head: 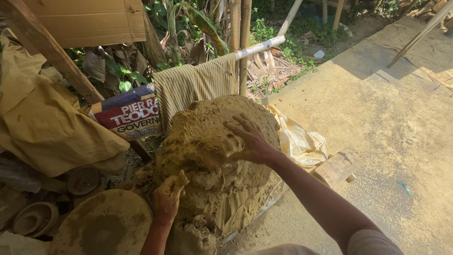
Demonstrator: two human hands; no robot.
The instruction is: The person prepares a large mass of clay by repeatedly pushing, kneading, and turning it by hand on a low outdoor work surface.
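**Operator:** Clay, a big tan mound (212,141) of it, sits in the middle of my view on a plastic sheet (297,139), with a round clay-smeared slab (101,224) just beside it at lower left.

**Partner:** Where are the hands?

**Operator:** My right hand (250,141) lies spread on the upper right flank of the mound, fingers (236,127) apart and pressed into the surface, gripping nothing loose. My left hand (167,198) is low at the mound's front, fingers curled around a small torn lump of clay (180,179) that touches the mass.

**Partner:** What surrounds it?

**Operator:** A striped cloth (188,85) hangs over a white pipe (259,47) just behind the mound. To the left, a printed tarp (127,113) and a crumpled yellow sheet (37,118). Clay bowls (35,218) sit in the lower left corner. A wooden block (336,167) rests on the concrete floor (387,118) to the right.
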